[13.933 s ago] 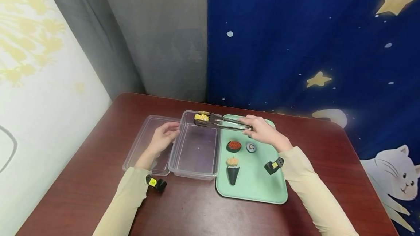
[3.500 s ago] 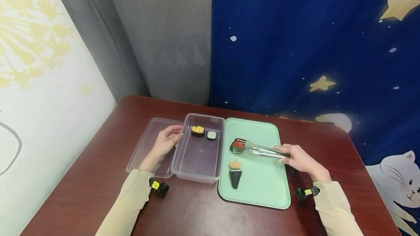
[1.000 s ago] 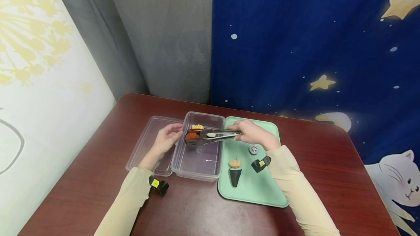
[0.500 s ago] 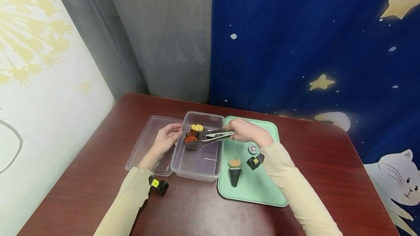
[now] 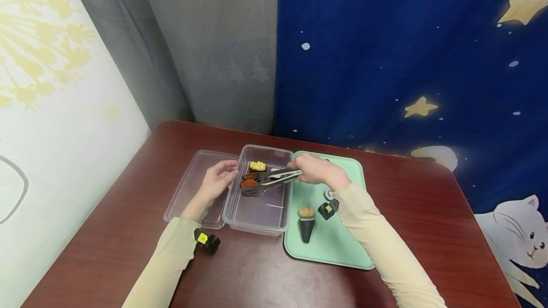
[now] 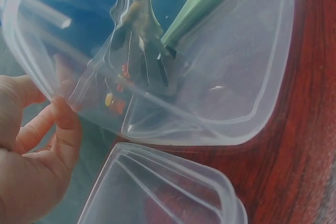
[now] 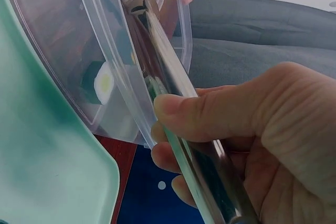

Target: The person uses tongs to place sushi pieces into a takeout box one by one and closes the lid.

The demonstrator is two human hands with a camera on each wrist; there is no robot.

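My left hand [image 5: 218,179] pinches the left rim of a clear plastic container [image 5: 257,217], with fingertips at the wall in the left wrist view. In my right hand [image 5: 317,169] is a pair of metal tongs [image 5: 280,177], thumb on one arm and fingers curled around the other. The tong heads reach into the container around a red roe sushi piece [image 5: 249,183], close over its floor on the left side. Behind it lies a corn-topped sushi piece [image 5: 258,166]. A white-and-dark sushi roll [image 7: 105,83] sits near the container's far right, partly covered by the tongs in the head view.
A green tray [image 5: 334,246] adjoins the container on the right, bearing a cone hand roll [image 5: 306,229] and a small round roll [image 5: 328,194] beside my right wrist. The clear lid [image 5: 192,194] lies under my left forearm. A curtain [image 5: 364,61] hangs behind the table.
The tongs carried the red roe sushi from the tray into the container, where the corn sushi was placed earlier. Lately the tongs lowered slightly toward the front; the left hand stayed at the rim.
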